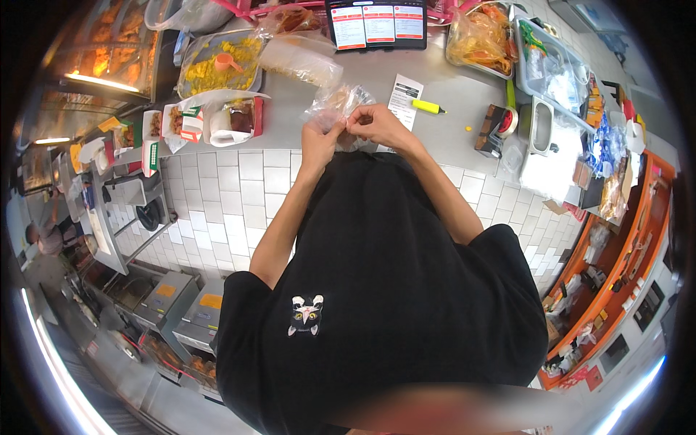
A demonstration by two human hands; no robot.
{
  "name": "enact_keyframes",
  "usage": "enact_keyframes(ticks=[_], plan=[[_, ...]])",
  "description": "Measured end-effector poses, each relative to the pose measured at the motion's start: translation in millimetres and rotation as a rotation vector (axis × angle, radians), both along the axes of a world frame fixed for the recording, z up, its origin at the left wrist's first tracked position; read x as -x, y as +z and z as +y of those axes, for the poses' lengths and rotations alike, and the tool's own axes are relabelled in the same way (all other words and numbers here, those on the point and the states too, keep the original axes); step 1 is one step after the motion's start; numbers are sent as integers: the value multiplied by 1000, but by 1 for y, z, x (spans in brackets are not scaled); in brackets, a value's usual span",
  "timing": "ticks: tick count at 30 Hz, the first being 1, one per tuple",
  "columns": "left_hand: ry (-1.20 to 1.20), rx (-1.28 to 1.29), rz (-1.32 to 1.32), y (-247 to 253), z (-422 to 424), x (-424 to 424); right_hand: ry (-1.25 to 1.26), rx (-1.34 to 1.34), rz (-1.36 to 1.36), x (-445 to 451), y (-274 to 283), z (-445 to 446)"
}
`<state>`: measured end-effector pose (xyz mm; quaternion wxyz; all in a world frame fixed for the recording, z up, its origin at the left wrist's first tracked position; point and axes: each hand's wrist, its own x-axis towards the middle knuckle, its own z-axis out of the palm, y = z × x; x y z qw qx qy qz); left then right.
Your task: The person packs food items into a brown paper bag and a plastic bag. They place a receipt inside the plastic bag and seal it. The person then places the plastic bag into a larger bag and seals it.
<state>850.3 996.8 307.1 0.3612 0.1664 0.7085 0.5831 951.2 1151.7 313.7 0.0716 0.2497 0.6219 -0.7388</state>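
Note:
At the near edge of the steel counter [293,125], my left hand [322,142] and my right hand [378,126] pinch the gathered top of a clear plastic bag [340,103]. Their fingertips nearly meet. Something pale brownish shows through the bag, but I cannot tell what it is. A printed paper slip [399,109] lies just right of my right hand, with a yellow highlighter [427,106] across its edge. Behind the bag lies a clear plastic roll or stack of bags [307,57].
Left stand a tray of yellow food [209,81] with an orange scoop [225,62] and several filled food boxes [187,124]. A tablet [379,24] is at the back. Right are a tape dispenser [492,130], a metal container [541,126] and a blue bin [549,70]. Another person [49,239] is far left.

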Motion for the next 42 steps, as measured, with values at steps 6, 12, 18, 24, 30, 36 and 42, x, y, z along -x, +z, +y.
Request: enact_keyframes(ticks=[6, 12, 18, 24, 30, 36, 42], plan=[[-101, 171, 232, 9, -3, 2, -37, -415, 74, 0, 7, -6], [-123, 51, 572, 31, 3, 2, -173, -752, 174, 5, 1, -14], [-225, 108, 768, 21, 4, 9, -214, -788, 213, 9, -10, -12], [-189, -2, 612, 16, 5, 12, -107, -874, 262, 12, -9, 1], [-392, 366, 349, 23, 14, 30, -293, -812, 168, 14, -32, 4], [-164, -169, 973, 98, 37, 5, -731, -805, 36, -66, -31, 73], [-456, -149, 570, 7, 167, -49, -1162, -1347, -505, -287, -62, 181]])
